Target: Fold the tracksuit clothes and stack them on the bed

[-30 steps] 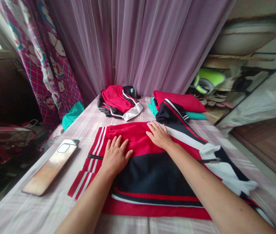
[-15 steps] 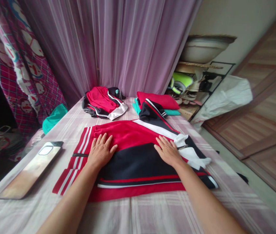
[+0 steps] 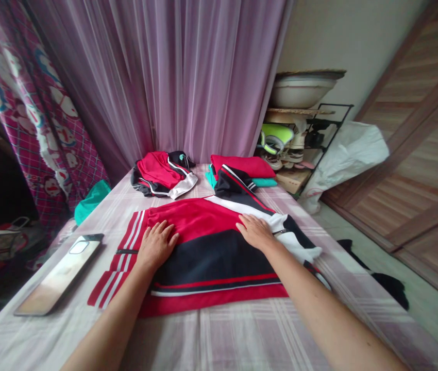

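Note:
A red, navy and white garment (image 3: 211, 257) lies spread flat on the plaid cloth surface (image 3: 242, 335). My left hand (image 3: 157, 243) rests flat on its left part, fingers apart, beside the red section with white stripes and a dark zipper. On the right, my right hand (image 3: 255, 232) lies on the garment with its fingers spread, next to the white part. The garment's dark sleeve (image 3: 234, 185) points away from me and reaches up against a folded red and teal pile (image 3: 242, 167). Neither hand grips any fabric.
A phone (image 3: 62, 273) lies at the left. A crumpled red and black garment (image 3: 161, 172) sits at the back, before purple curtains (image 3: 203, 77). Teal cloth (image 3: 92, 201) hangs at the left edge. To the right stand a shelf with shoes (image 3: 294, 154) and a white bag (image 3: 352, 154).
The camera view has shifted. My right hand has slid slightly left over the garment, its fingers closer to the middle of the red part. My left hand stays about where it was.

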### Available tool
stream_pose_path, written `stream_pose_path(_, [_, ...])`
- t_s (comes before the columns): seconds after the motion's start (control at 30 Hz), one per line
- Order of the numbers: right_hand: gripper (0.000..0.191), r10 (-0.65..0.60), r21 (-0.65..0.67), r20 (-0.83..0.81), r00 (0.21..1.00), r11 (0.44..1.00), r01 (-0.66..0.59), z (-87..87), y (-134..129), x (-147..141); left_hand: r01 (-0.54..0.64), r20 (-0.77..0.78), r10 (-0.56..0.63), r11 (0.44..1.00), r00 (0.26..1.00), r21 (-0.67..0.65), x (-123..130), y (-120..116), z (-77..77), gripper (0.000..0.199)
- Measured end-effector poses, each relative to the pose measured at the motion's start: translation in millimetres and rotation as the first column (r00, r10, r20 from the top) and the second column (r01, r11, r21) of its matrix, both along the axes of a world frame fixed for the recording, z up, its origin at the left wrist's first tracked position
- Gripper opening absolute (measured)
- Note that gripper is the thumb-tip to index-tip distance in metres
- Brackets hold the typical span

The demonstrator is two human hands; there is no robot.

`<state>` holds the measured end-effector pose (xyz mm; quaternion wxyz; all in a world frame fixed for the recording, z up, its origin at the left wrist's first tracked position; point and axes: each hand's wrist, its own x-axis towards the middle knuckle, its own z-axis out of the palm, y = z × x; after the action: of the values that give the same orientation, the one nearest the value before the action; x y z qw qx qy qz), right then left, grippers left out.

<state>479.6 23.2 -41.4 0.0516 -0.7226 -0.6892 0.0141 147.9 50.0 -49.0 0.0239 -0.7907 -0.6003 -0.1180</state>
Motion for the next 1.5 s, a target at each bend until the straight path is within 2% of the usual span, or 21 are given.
stream_pose_path(0.13, [0.054,-0.082,-0.103,-0.007,0.997,0.991,0.081,4.7,30,11,0.003,-0.011,-0.003,1.000,1.000,-0.002,1,-1,2.2,0.049])
stream_pose_path(0.3, [0.057,-0.187,-0.150,0.018,0.982,0.971,0.187,0.9,57,16,-0.004,-0.021,0.004,1.000,1.000,-0.019,2,-2,4.3,0.050])
stream_pose_path(0.43, [0.058,-0.240,-0.091,0.007,0.971,0.967,0.240,-3.2,66,14,-0.004,-0.017,0.004,1.000,1.000,-0.023,1,-1,3.6,0.049])
stream_pose_path(0.6, [0.054,-0.235,-0.029,-0.039,0.971,0.972,0.234,-0.2,67,13,-0.010,-0.004,0.010,1.000,1.000,-0.024,2,-2,2.8,0.050])
stream_pose_path(0.7, [0.055,-0.224,-0.019,-0.069,0.972,0.975,0.223,7.0,55,6,-0.010,0.011,0.010,1.000,1.000,-0.019,2,-2,1.6,0.050])
stream_pose_path(0.77, [0.054,-0.191,0.033,-0.088,0.978,0.980,0.195,10.6,37,-4,-0.006,0.018,0.006,1.000,1.000,-0.008,2,-2,0.1,0.050])
stream_pose_path(0.87, [0.053,-0.037,0.123,-0.079,0.996,0.991,0.046,8.4,-4,-23,-0.007,0.030,0.006,1.000,1.000,0.017,1,-2,-2.2,0.050])
stream_pose_path(0.97, [0.052,0.095,0.094,-0.048,0.994,0.991,-0.090,-0.8,-42,-38,-0.008,0.052,0.006,0.999,0.999,0.043,1,-2,-0.4,0.050])
stream_pose_path(1.03, [0.051,0.093,0.046,-0.044,0.995,0.995,-0.091,-5.7,-58,-43,0.005,0.065,-0.008,0.998,0.998,0.060,1,-2,5.4,0.049])
stream_pose_path(1.13, [0.052,0.055,0.032,-0.040,0.998,0.998,-0.054,-6.6,-65,-46,0.024,0.070,-0.030,0.996,0.997,0.082,2,-7,19.7,0.045])
stream_pose_path(1.23, [0.051,0.037,0.048,-0.044,0.998,0.998,-0.035,-3.9,-63,-46,0.054,0.072,-0.065,0.988,0.995,0.147,3,-26,32.0,0.043])
stream_pose_path(1.3, [0.051,0.037,0.059,-0.046,0.998,0.998,-0.034,-3.0,-62,-46,0.127,0.062,-0.138,0.979,0.988,0.161,3,-47,33.3,0.043])
stream_pose_path(1.4, [0.050,0.040,0.088,-0.044,0.998,0.995,-0.036,-3.3,-62,-47,0.227,0.030,-0.228,0.973,0.973,0.045,2,-80,24.2,0.041])
stream_pose_path(1.5, [0.047,0.032,0.161,-0.050,0.998,0.987,-0.023,-4.7,-69,-44,0.190,0.015,-0.190,0.981,0.982,-0.037,-1,-101,11.7,0.043])
